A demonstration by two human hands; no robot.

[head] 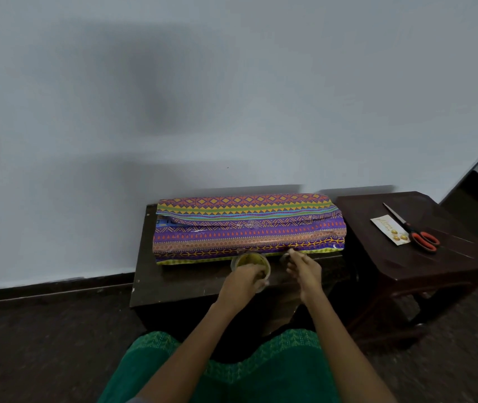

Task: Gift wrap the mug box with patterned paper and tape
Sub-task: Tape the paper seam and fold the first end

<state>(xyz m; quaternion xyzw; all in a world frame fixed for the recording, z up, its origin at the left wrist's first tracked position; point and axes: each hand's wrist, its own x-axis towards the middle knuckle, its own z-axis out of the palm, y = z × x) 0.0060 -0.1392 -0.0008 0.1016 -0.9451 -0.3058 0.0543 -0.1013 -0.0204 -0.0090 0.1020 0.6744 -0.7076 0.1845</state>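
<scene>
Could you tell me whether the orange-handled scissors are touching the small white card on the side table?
Touching: the head view shows the orange-handled scissors lying across the small white card.

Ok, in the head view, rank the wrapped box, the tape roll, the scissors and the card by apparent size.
1. wrapped box
2. scissors
3. card and tape roll, which look alike; the left hand covers part of the roll.

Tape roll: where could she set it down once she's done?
Bare wood lies left of the tape roll, before the wrapped box. The side table has room on its near half; its far half is crowded with the scissors and card.
</scene>
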